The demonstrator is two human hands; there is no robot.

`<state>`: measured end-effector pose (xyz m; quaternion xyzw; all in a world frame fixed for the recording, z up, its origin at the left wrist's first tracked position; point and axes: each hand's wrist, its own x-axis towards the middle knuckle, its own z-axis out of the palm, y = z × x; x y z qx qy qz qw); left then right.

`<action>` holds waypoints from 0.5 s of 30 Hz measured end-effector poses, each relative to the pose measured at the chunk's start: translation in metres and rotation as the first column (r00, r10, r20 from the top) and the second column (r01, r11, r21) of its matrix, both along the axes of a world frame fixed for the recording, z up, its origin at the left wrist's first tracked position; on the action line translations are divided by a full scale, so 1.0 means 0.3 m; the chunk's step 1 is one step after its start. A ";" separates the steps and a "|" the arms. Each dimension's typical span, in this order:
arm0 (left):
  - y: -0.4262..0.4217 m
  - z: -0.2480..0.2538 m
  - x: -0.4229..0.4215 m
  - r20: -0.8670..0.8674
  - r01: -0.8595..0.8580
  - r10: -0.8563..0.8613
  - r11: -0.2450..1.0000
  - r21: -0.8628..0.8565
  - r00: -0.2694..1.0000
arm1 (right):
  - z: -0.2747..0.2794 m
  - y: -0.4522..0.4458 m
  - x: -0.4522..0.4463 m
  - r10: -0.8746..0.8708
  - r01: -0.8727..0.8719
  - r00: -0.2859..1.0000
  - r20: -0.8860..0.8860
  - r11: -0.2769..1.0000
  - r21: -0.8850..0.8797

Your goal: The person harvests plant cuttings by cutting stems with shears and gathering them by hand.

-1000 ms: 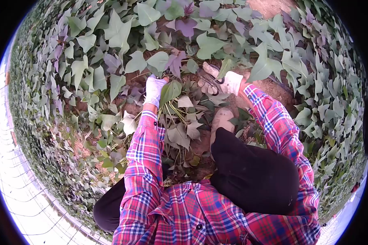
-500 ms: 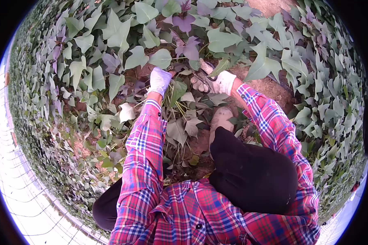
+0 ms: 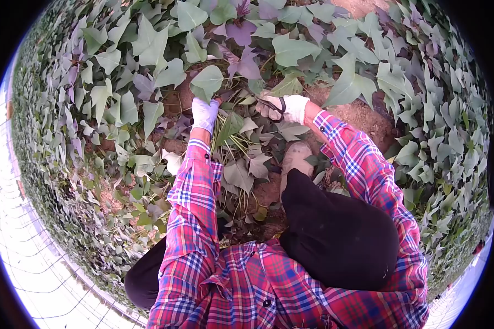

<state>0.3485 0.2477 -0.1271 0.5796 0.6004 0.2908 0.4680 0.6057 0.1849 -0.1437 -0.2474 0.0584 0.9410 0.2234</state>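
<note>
My left hand (image 3: pixel 205 114), in a pale glove, is closed round a bunch of leafy vine stems (image 3: pixel 231 137) that trail down beside the wrist. A broad green leaf (image 3: pixel 207 82) covers part of the ground just beyond the fingers. To the right, my right hand (image 3: pixel 291 108), in a white glove with soiled fingers, is wrapped round scissors with a dark loop handle (image 3: pixel 281 105). Their blades are hidden among stems and leaves. Thin green stems lie between the two hands.
Dense green and purple vine leaves (image 3: pixel 340 82) surround me. Bare soil (image 3: pixel 370 123) shows right of my right hand. My dusty shoe (image 3: pixel 297 156) and bent dark-trousered knee (image 3: pixel 340 230) are close below. White sheeting with dark lines (image 3: pixel 33 263) runs along the left edge.
My left hand has shifted slightly left and down with the stems. My right hand has moved a little left and turned, so more of the scissors' handle shows.
</note>
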 end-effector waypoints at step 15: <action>-0.332 0.436 -0.013 0.356 0.085 0.025 0.953 -0.290 0.934 | 0.511 -0.181 -0.145 -0.390 0.072 0.792 0.470 0.824 0.562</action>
